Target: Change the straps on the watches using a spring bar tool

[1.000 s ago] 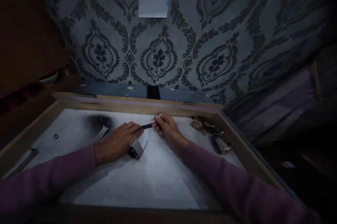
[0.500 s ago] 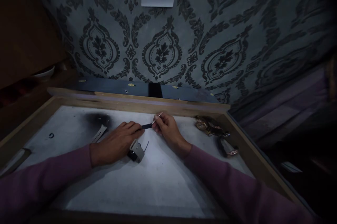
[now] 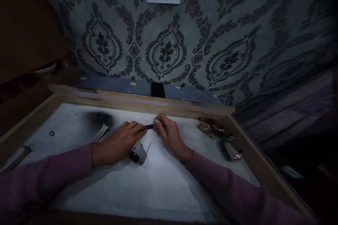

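A dark watch strap (image 3: 149, 126) sticks out from under the fingers of my left hand (image 3: 120, 142), which is closed on it. At the strap's free end, my right hand (image 3: 170, 135) is closed in a pinch. A thin shiny metal piece is in those fingers, mostly hidden now; its exact kind cannot be made out. Just below my left hand stands a grey watch-like block (image 3: 140, 151) with a dark side and a thin prong. Behind my left wrist, a light strap with holes (image 3: 100, 132) lies on the white surface.
A wooden rim (image 3: 126, 101) surrounds the white work surface (image 3: 158, 189). Several wristwatches (image 3: 211, 128) lie at the right, with a banded piece (image 3: 229, 151) nearer. A small dark curl (image 3: 51, 133) and a strap-like loop (image 3: 19, 158) are at the left. Behind rises a patterned wall (image 3: 166, 49).
The thin metal piece that stuck out above my right fingers is now mostly hidden. My right fingertips have shifted slightly at the strap's end. The view has tilted a little.
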`<action>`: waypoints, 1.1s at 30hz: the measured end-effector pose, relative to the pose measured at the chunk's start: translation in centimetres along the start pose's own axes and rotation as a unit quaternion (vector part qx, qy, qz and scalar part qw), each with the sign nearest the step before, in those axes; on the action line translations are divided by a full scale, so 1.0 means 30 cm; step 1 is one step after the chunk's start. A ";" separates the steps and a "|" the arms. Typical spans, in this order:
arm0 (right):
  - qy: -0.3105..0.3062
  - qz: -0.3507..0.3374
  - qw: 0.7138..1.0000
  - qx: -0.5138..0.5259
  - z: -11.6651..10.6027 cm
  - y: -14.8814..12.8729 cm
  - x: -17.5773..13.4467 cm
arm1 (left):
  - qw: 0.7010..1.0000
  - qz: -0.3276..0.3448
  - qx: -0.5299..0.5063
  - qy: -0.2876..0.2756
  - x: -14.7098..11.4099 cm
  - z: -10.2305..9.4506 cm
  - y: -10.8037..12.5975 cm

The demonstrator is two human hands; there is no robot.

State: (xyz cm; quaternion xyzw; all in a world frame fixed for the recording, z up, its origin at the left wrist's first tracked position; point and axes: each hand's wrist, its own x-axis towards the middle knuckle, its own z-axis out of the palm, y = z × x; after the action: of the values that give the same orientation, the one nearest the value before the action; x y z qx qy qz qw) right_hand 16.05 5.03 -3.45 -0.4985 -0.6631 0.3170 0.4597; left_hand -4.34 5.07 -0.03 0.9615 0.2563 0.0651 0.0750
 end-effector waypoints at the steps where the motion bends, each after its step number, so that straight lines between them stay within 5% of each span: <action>1: -0.006 -0.012 1.000 -0.013 -0.002 -0.005 -0.001 | 1.000 0.000 -0.003 -0.004 0.000 -0.002 0.000; 14: -0.004 -0.022 1.000 -0.001 0.002 -0.003 0.008 | 0.999 0.008 -0.051 0.010 -0.006 -0.024 -0.007; 20: 0.029 0.057 0.990 0.122 -0.004 0.033 0.025 | 0.999 -0.017 0.025 0.017 -0.051 -0.059 0.078; 26: 0.040 0.105 0.972 0.204 -0.021 0.026 0.036 | 0.999 -0.003 0.019 -0.047 -0.103 -0.062 0.164; 31: 0.033 0.120 0.968 0.218 -0.029 0.018 0.018 | 0.998 -0.028 -0.050 -0.040 -0.073 -0.061 0.134; 33: 0.027 0.121 0.969 0.213 -0.038 0.020 0.011 | 0.997 -0.041 -0.066 0.002 -0.042 -0.054 0.104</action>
State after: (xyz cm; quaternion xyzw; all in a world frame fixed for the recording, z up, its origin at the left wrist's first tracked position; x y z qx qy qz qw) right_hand 17.30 5.50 -3.46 -0.4740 -0.5023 0.4910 0.5309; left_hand -4.17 1.93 2.02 0.9430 0.2910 0.0807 0.1400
